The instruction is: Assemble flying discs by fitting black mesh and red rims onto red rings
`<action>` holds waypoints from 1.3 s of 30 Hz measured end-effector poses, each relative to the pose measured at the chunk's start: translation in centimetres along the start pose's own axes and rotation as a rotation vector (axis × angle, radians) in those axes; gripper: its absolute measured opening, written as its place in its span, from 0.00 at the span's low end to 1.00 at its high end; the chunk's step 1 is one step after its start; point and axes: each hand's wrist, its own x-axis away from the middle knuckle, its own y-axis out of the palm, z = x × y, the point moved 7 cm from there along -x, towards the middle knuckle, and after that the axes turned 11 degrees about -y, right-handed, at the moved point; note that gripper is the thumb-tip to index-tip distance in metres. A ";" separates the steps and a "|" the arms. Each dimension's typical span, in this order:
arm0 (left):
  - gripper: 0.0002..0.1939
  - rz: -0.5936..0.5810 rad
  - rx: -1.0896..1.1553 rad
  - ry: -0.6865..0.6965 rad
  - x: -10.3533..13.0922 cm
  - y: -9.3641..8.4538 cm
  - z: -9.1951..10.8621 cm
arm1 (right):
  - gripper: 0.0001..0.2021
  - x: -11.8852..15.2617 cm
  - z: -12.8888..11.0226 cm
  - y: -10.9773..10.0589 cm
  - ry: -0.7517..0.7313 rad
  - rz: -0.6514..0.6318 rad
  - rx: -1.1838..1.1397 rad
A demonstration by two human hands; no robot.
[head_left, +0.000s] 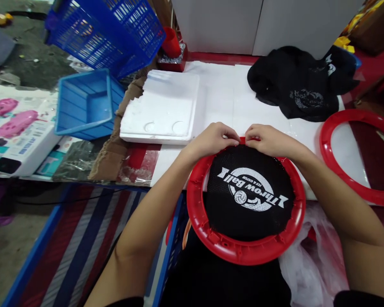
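Note:
A red plastic ring point(197, 204) lies across the table's front edge and my lap, tilted towards me. Black mesh point(224, 221) spans its opening and bears a white "Throw Ball" print that reads upside down from here. At the far side of the ring, my left hand point(213, 138) pinches where mesh and rim meet. Close beside it, my right hand point(267, 138) grips the same stretch of rim with its fingers curled in. The fingertips cover the exact spot where the mesh edge meets the ring.
Another red ring point(331, 160) lies to the right, below a pile of black printed mesh point(284, 79). A white foam block point(166, 106) lies behind my left hand. Further left are a light-blue bin point(64, 104), a dark-blue basket point(83, 32) and pink plastic parts point(17, 123).

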 end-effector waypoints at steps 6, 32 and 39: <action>0.09 0.126 -0.218 0.126 2.0 0.2 2.0 | 0.11 0.9 -0.6 0.2 0.079 -0.003 0.195; 0.05 0.196 -0.148 0.064 4.1 2.8 2.1 | 0.08 2.1 -1.2 2.5 -0.109 0.205 -0.035; 0.17 0.163 0.040 0.171 4.2 2.9 1.6 | 0.07 2.6 -1.0 2.6 -0.160 0.230 -0.161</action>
